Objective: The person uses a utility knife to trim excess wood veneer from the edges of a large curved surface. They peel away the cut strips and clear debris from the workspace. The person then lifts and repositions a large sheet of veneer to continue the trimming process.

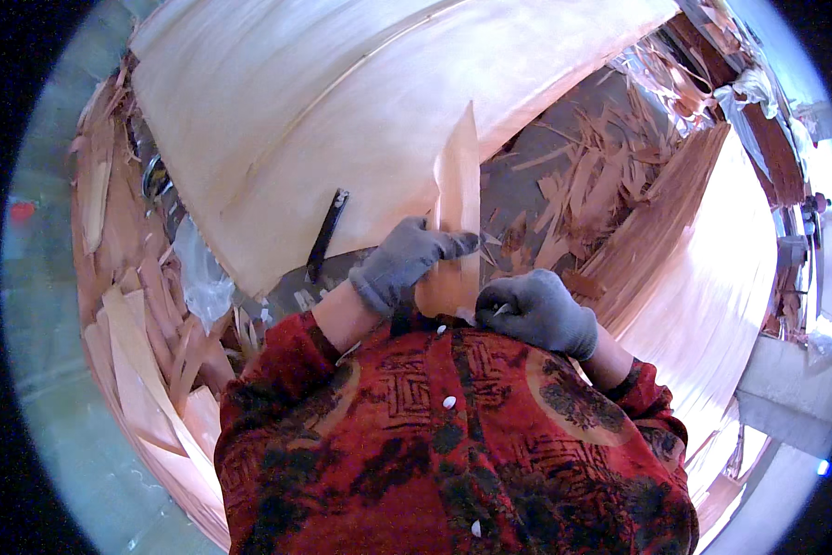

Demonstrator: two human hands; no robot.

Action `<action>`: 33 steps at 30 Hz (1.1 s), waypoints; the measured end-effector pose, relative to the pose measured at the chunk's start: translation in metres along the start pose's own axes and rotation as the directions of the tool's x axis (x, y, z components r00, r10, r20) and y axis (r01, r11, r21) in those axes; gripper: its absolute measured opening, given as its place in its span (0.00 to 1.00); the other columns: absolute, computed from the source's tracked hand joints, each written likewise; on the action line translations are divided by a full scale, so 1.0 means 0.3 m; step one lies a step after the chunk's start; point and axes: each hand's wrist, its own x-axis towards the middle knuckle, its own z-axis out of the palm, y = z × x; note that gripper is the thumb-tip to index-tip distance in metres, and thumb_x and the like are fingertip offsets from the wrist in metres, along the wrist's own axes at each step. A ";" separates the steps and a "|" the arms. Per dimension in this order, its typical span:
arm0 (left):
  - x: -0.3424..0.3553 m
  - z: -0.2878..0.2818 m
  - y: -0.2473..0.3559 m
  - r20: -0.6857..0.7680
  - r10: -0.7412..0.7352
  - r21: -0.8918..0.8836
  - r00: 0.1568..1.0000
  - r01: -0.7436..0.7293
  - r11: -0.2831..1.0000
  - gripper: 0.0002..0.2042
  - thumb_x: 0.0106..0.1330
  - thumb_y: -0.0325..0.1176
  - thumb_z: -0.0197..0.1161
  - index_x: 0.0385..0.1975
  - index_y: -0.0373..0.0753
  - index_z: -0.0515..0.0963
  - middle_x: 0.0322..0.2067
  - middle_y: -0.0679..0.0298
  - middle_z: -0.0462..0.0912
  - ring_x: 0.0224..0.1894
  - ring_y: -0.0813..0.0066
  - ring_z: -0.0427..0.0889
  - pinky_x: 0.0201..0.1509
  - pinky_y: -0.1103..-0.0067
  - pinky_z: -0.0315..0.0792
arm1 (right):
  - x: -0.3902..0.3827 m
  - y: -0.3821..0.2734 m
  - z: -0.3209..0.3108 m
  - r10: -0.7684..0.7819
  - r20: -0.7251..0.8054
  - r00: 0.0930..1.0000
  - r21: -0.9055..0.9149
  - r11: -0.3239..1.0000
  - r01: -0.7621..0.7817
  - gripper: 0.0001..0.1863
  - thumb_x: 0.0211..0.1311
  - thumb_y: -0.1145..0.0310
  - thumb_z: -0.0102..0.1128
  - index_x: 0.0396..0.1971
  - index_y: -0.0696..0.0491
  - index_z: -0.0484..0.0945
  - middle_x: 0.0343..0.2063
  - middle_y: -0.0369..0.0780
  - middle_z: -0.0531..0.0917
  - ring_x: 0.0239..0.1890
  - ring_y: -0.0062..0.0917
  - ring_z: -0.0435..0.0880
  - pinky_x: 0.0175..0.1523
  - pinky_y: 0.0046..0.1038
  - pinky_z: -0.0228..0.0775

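My left hand (pixel 407 262), in a grey glove, is closed on a narrow, pointed strip of wood veneer (pixel 459 176). The strip stretches away from my chest, its far tip lying over a large pale veneer sheet (pixel 314 120). By the strip's near end my right hand (pixel 538 313), also gloved in grey, is curled into a fist. A small pale sliver shows between its fingers; what it belongs to is hidden. Left of my left hand, a slim black tool (pixel 328 235) with a metal-looking end rests on the sheet's near edge.
At the right leans a stack of veneer sheets (pixel 703 250). Broken veneer scraps (pixel 601 176) litter the grey surface between the stack and the large sheet. More torn strips (pixel 148 361) pile up at the left, beside a clear plastic bag (pixel 201 273). A concrete-like ledge (pixel 795 384) stands far right.
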 end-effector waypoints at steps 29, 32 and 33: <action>-0.661 -0.704 -0.086 -0.862 0.334 0.245 0.381 -0.262 0.933 0.15 0.51 0.30 0.63 0.39 0.31 0.73 0.31 0.64 0.77 0.32 0.78 0.75 0.37 0.80 0.70 | 0.308 0.115 0.004 0.250 0.051 0.967 0.189 0.948 -0.256 0.06 0.56 0.75 0.51 0.33 0.56 0.76 0.25 0.37 0.80 0.23 0.23 0.78 0.28 0.23 0.69; -0.745 -0.699 -0.152 -0.805 0.428 0.332 0.412 -0.286 0.899 0.20 0.50 0.29 0.62 0.45 0.32 0.71 0.38 0.61 0.76 0.38 0.74 0.75 0.42 0.78 0.70 | 0.417 0.108 0.143 -0.270 0.207 0.940 -0.605 0.720 0.340 0.08 0.48 0.64 0.56 0.31 0.43 0.77 0.38 0.38 0.78 0.39 0.34 0.76 0.42 0.35 0.68; -0.768 -0.699 -0.168 -0.813 0.396 0.338 0.427 -0.208 0.918 0.22 0.50 0.29 0.62 0.46 0.32 0.69 0.41 0.60 0.76 0.40 0.72 0.75 0.44 0.77 0.71 | 0.451 0.095 0.204 -0.358 0.266 0.895 -0.715 0.550 0.432 0.09 0.46 0.65 0.56 0.31 0.43 0.78 0.47 0.37 0.73 0.48 0.32 0.71 0.48 0.36 0.63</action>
